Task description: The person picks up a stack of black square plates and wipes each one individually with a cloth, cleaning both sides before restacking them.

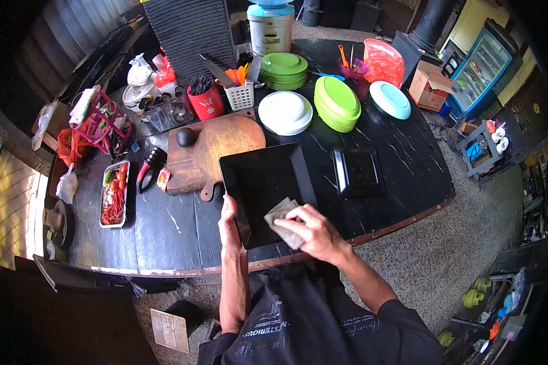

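A deep black square tray [259, 188] is tilted up at the table's near edge. My left hand [229, 222] grips its left side, the fingers partly hidden behind it. In my right hand [313, 230] is a folded grey-brown cloth [281, 216], pinched between the fingers and against the inside of the tray near its lower right. To the right, a smaller black square dish [362, 173] lies on the dark marbled table [402, 204]. Left of the tray rest a round wooden board [237, 143] and a rectangular chopping board [182, 167] with a dark round stone [186, 137].
White plates [285, 114], green oval plates [337, 104] and round green plates [284, 70] are stacked behind. A metal pan of chillies and tomatoes [114, 194], a knife sharpener [152, 168], a red cutlery bucket [205, 100] and a white basket holding knives [240, 97] stand left.
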The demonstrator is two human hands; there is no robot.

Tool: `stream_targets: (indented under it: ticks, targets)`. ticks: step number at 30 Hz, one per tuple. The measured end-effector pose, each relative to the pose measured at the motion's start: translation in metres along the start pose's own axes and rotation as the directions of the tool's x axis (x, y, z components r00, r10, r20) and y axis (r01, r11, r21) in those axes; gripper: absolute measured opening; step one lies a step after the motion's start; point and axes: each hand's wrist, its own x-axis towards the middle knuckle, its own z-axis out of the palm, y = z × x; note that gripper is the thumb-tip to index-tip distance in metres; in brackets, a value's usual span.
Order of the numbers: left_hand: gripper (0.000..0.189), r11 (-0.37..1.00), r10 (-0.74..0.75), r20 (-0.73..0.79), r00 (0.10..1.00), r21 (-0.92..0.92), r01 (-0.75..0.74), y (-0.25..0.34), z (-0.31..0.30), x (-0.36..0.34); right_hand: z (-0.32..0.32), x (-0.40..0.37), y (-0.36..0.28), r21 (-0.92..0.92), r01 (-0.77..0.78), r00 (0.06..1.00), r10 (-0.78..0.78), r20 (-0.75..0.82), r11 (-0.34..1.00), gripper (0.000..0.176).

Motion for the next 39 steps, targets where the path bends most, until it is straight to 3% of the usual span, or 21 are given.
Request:
stream_targets:
  ticks: [3,6,8,11,12,15,16,18,20,22,24,26,28,30,32,34,35,36,37,39]
  targets:
    - [0.052,0.999,-0.049,0.041,0.998,-0.008,0.049,0.002,0.001,-0.001,-0.006,-0.002,0.022,-0.092,-0.062,0.992,0.051,-0.117,0.994,0.044]
    - [0.052,1.0,-0.003,0.054,0.999,0.031,0.001,-0.005,0.007,-0.004,-0.01,0.003,0.046,-0.191,-0.218,0.954,0.168,-0.25,0.957,0.058]
    - [0.055,0.987,-0.139,0.043,0.989,0.085,0.135,-0.003,0.016,-0.016,-0.014,0.013,0.049,-0.15,-0.34,0.897,0.272,-0.349,0.928,0.065]
    - [0.049,0.983,-0.183,0.065,0.981,0.014,0.183,-0.016,0.028,-0.027,-0.012,0.031,0.037,-0.09,-0.413,0.839,0.34,-0.425,0.906,0.065]
    - [0.042,0.976,-0.21,0.007,0.978,0.066,0.209,-0.027,0.02,-0.023,-0.008,0.035,0.03,-0.018,-0.439,0.827,0.395,-0.4,0.898,0.066]
    - [0.031,0.972,-0.148,0.091,0.985,0.196,0.128,-0.027,0.036,-0.031,0.01,0.042,0.006,-0.02,-0.266,0.906,0.243,-0.346,0.964,0.065]
    - [0.027,0.976,-0.153,0.117,0.981,0.174,0.132,-0.03,0.033,-0.026,0.018,0.042,-0.003,0.003,-0.24,0.92,0.229,-0.319,0.971,0.062]
    - [0.036,0.973,-0.211,0.114,0.971,-0.073,0.22,-0.031,0.013,-0.014,0.022,0.032,-0.018,0.073,-0.123,0.974,0.134,-0.184,0.99,0.062]
    - [0.044,0.925,-0.272,0.379,0.885,-0.15,0.349,-0.011,-0.002,-0.011,0.016,0.023,-0.025,0.164,-0.021,0.998,0.03,-0.054,0.986,0.057]
    - [0.047,0.968,-0.169,0.171,0.971,-0.159,0.196,-0.004,0.004,-0.012,0.004,0.019,-0.027,0.244,0.042,0.996,-0.06,0.068,0.969,0.052]
    - [0.051,0.969,-0.166,0.17,0.971,-0.152,0.192,0.008,0.012,-0.02,-0.009,0.017,-0.017,0.429,0.043,0.978,-0.126,0.166,0.902,0.049]
    - [0.054,0.967,-0.165,0.161,0.973,-0.17,0.192,0.014,0.023,-0.024,-0.02,0.012,-0.005,0.518,-0.13,0.974,0.01,0.227,0.845,0.029]
    - [0.056,0.965,-0.163,0.16,0.974,-0.179,0.191,0.006,0.008,-0.016,-0.027,0.005,0.012,0.555,-0.268,0.961,0.261,0.093,0.788,0.02]
    - [0.057,0.988,-0.13,0.054,0.99,-0.078,0.134,0.0,-0.003,-0.013,-0.03,0.009,0.025,0.697,-0.232,0.878,0.455,-0.15,0.678,0.021]
    - [0.057,0.984,-0.15,0.074,0.986,-0.083,0.156,0.001,0.001,-0.016,-0.051,0.015,0.029,0.415,-0.395,0.764,0.544,-0.347,0.82,0.021]
    - [0.057,0.98,-0.175,0.098,0.98,-0.081,0.183,-0.001,0.005,-0.018,-0.055,0.025,0.032,0.258,-0.335,0.736,0.423,-0.528,0.906,0.024]
    - [0.055,0.985,-0.151,0.093,0.984,-0.064,0.158,-0.005,0.009,-0.019,-0.053,0.028,0.036,0.083,-0.296,0.782,0.291,-0.551,0.952,0.034]
    - [0.053,0.99,-0.126,0.089,0.988,-0.048,0.131,-0.009,0.013,-0.02,-0.051,0.03,0.038,-0.095,-0.246,0.822,0.156,-0.547,0.965,0.045]
    - [0.052,0.994,-0.1,0.084,0.991,-0.033,0.103,-0.012,0.015,-0.02,-0.048,0.027,0.038,-0.215,-0.25,0.901,0.146,-0.408,0.944,0.065]
    - [0.051,0.999,-0.051,0.095,0.994,0.0,0.051,-0.015,0.014,-0.018,-0.027,0.016,0.044,-0.317,-0.222,0.962,0.153,-0.228,0.922,0.068]
